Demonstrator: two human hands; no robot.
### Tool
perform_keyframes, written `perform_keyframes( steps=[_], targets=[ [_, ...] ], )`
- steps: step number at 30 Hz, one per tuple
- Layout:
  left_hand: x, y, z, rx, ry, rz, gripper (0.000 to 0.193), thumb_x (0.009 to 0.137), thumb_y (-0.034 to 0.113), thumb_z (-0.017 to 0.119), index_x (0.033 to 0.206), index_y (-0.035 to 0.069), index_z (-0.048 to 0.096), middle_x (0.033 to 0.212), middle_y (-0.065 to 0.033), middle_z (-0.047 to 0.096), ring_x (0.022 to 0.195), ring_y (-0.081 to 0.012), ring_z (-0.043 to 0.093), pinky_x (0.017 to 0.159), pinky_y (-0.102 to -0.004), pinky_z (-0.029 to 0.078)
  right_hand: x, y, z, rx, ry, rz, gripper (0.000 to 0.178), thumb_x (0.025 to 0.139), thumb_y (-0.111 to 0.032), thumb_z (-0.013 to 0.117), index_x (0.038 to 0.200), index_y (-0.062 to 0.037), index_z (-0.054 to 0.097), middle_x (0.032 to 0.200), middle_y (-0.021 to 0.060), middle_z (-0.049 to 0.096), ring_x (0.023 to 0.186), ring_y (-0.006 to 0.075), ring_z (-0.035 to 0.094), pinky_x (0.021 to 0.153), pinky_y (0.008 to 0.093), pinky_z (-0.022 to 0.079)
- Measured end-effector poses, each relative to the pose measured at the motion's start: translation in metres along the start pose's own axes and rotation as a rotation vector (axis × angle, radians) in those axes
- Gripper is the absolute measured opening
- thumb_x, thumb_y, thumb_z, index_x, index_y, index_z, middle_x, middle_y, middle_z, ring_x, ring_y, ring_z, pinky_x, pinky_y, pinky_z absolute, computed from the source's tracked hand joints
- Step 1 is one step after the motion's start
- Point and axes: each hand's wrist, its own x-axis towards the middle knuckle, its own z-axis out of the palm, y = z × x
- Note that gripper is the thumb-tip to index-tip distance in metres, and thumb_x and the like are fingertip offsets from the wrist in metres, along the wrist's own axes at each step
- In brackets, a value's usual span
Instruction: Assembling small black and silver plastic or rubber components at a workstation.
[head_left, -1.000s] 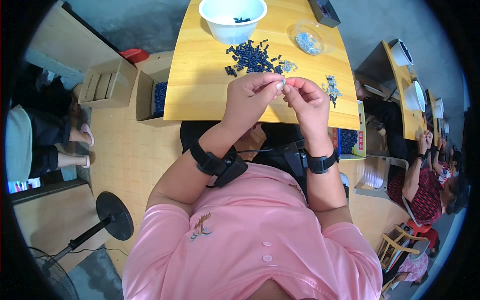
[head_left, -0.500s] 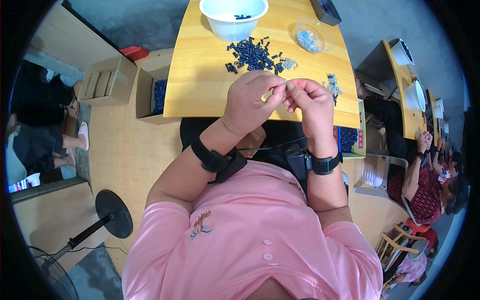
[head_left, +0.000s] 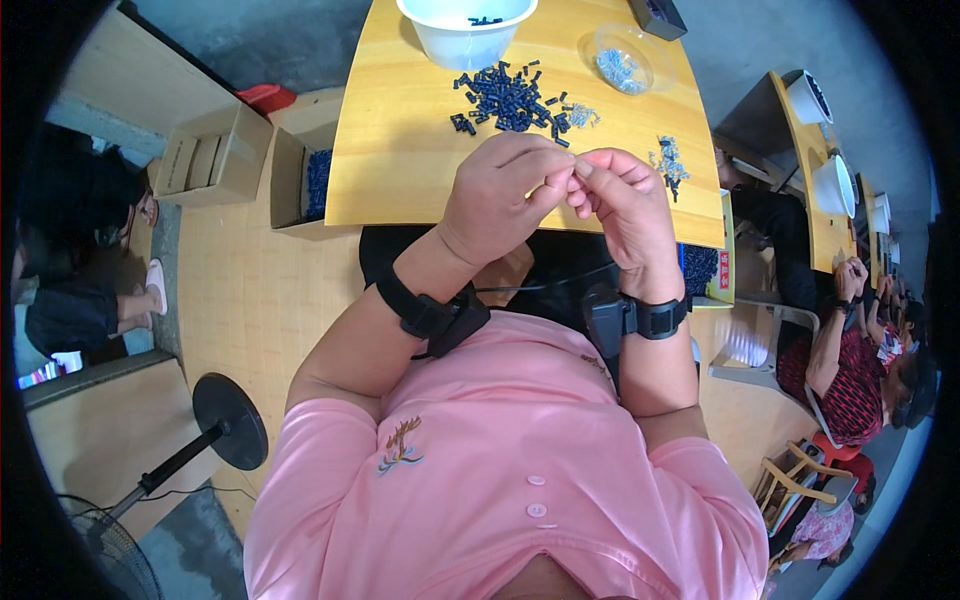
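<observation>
My left hand and my right hand meet fingertip to fingertip over the near edge of the wooden table. Both are closed in a pinch; whatever lies between the fingertips is too small to make out. Just beyond them is a heap of small black cylindrical parts. Tiny clear or silvery pieces lie at the heap's right side. Another little cluster of pale pieces, with a few black parts at its lower end, lies beyond my right hand.
A white tub with black parts inside stands at the far side, and a clear round dish of small pale pieces is to its right. Cardboard boxes sit left of the table. Other people work at tables on the right. A fan's round base is at left.
The whole view has shifted slightly. My hands stay pinched together at nearly the same place, with the right forearm a little further right. The heaps look unchanged.
</observation>
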Motion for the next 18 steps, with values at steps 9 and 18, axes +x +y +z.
perform_keyframes(
  steps=[9, 18],
  targets=[
    [0.002, -0.005, -0.009, -0.033, -0.087, 0.109, 0.017, 0.069, -0.001, 0.067, 0.084, 0.006, 0.062, 0.083, -0.0079, 0.063, 0.072, -0.0230, 0.062, 0.063, -0.0298, 0.050, -0.002, -0.001, 0.000, -0.044, -0.022, 0.015, 0.009, 0.084, -0.005, 0.059, 0.088, 0.0015, 0.063, 0.075, 0.0073, 0.065, 0.062, 0.0092, 0.059, 0.055, 0.0189, 0.046],
    [-0.004, 0.008, -0.010, -0.040, -0.116, -0.142, 0.016, 0.071, 0.002, 0.067, 0.086, 0.005, 0.062, 0.080, -0.0073, 0.063, 0.071, -0.0186, 0.062, 0.061, -0.0270, 0.048, -0.002, -0.002, 0.008, -0.249, 0.032, -0.060, 0.007, 0.081, -0.003, 0.061, 0.084, 0.0019, 0.064, 0.072, 0.0052, 0.063, 0.061, 0.0064, 0.056, 0.056, 0.0178, 0.044]
  ],
)
